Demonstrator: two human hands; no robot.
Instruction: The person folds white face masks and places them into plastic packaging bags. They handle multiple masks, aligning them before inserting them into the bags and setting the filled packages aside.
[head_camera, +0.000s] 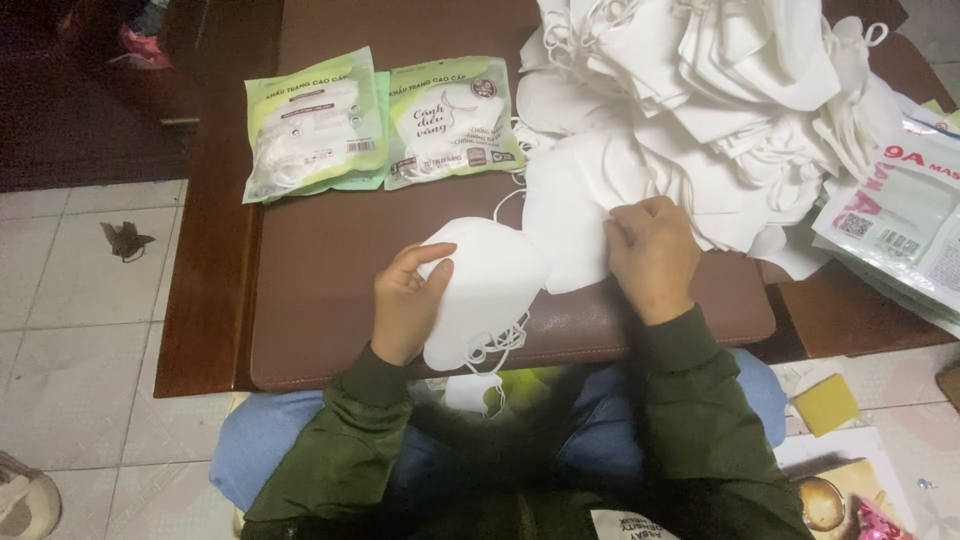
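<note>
My left hand (405, 300) grips a stack of white folded face masks (490, 285) at the front edge of a brown padded table top (320, 270), with ear loops dangling below. My right hand (652, 252) rests with fingers curled on the lower edge of a big pile of loose white masks (700, 110), pinching one of them. Two green and white sealed mask packets (315, 125) (452, 120) lie side by side at the back left of the table top.
A stack of empty printed bags (900, 220) lies at the right edge. A yellow sponge-like block (826, 403) and a printed box (840, 500) sit on the tiled floor at the right. A dark scrap (126, 240) lies on the floor tiles at the left.
</note>
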